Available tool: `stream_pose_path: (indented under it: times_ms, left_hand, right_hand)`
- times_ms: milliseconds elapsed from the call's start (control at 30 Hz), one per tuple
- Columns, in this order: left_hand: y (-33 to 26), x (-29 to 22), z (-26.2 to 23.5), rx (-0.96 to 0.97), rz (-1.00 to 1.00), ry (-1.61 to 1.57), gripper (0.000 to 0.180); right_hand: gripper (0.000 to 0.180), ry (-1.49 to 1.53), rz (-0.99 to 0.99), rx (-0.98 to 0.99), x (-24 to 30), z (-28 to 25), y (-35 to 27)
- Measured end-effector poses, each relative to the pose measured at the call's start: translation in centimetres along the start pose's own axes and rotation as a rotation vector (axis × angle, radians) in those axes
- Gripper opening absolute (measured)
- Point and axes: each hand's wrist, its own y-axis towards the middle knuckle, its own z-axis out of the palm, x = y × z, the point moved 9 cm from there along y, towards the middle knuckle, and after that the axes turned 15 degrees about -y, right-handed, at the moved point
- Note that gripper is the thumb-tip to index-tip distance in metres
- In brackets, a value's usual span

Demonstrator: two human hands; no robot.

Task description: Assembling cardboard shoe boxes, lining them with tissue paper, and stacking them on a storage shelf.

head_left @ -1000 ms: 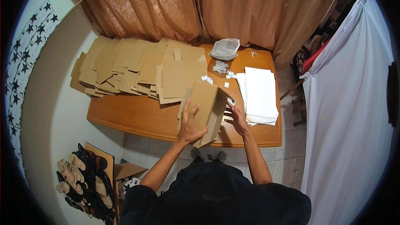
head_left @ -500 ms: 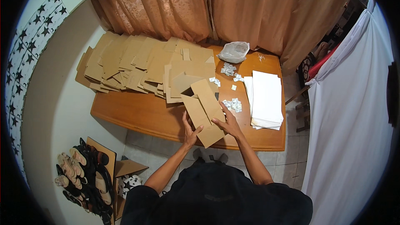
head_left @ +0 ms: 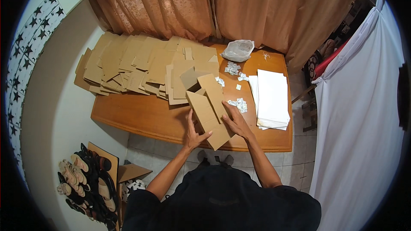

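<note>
A flat brown cardboard box blank [head_left: 209, 111] lies at the near edge of the wooden surface [head_left: 141, 117], angled so its long side runs away from the person, and both hands press on it. It sits close to the body, seemingly because that is where the hands can bear down on its panels and creases.

The left hand [head_left: 193, 131] rests on the blank's left edge, fingers spread and pointing away, thumb hooked toward the near corner; it is open and flat rather than closed round anything. The right hand [head_left: 234, 122] lies palm down on the right side of the same blank, fingers extended up along a panel, also open and pressing, not gripping. Both forearms come up from the lower edge and converge on the card, elbows out.

Beyond the left hand, a broad fan of overlapping cardboard blanks [head_left: 137, 66] covers the far left of the surface. Just right of the right hand stands a stack of white sheets [head_left: 272, 98]. Small white packets [head_left: 238, 104] lie scattered between, just beyond the right fingertips, and a clear plastic bag [head_left: 238, 50] sits farther off by the curtain [head_left: 222, 4].
</note>
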Motion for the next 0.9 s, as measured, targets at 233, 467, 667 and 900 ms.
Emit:
stream_pose_path:
  times_ms: [233, 467, 667, 900]
  left_hand:
    - [-1.1, 2.4, -2.2, -0.311, 0.055, 0.043, 0.129]
    - [-2.5, 5.6, -3.1, -0.536, 0.020, -0.121, 0.132]
    - [-0.8, 7.2, -0.5, -0.545, 0.061, -0.071, 0.137]
    - [-2.8, 5.0, 3.2, -0.507, -0.307, -0.255, 0.122]
  right_hand:
    - [0.127, -0.232, -0.142, 0.076, 1.6, 0.7, -1.3]
    - [0.119, -0.147, -0.010, -0.243, -2.3, 0.1, -2.1]
    - [0.109, 0.189, 0.553, -0.496, -9.1, 2.1, -6.7]
    - [0.078, 0.589, 0.447, -0.319, -9.9, -1.5, -5.3]
